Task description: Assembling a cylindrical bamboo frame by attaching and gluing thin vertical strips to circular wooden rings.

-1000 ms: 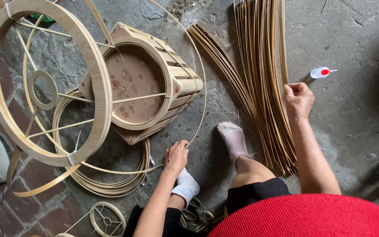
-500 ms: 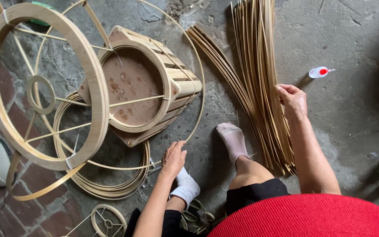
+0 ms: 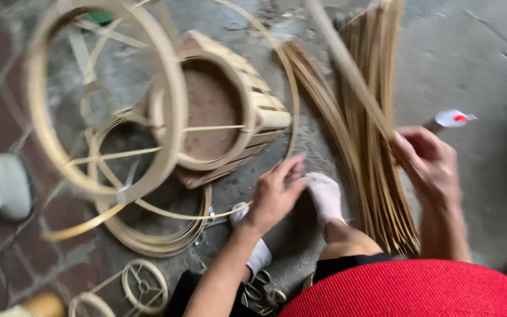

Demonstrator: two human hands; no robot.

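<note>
While blurred, head view: right hand (image 3: 426, 161) at 3 o'clock, fingers closed around one bamboo strip (image 3: 347, 64) lifted clear of the strip bundle (image 3: 377, 176) fanned alongside for easy picking. Left hand (image 3: 274, 196) at centre, fingers loosely spread, gripping nothing, by a socked foot (image 3: 327, 196). Bamboo frame (image 3: 218, 111) tipped at 11 o'clock. Rough concrete floor (image 3: 482, 70); brick paving at 9 o'clock.

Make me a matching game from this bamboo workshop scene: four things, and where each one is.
Things:
1. right hand
2. left hand
3. woven basket
4. coiled strips

Places:
A. lying on its side, behind the big ring frame
B. lifting one strip off the bundle
C. next to the white-socked foot
D. flat on the floor below the basket

Pairs: 1-B, 2-C, 3-A, 4-D
</note>
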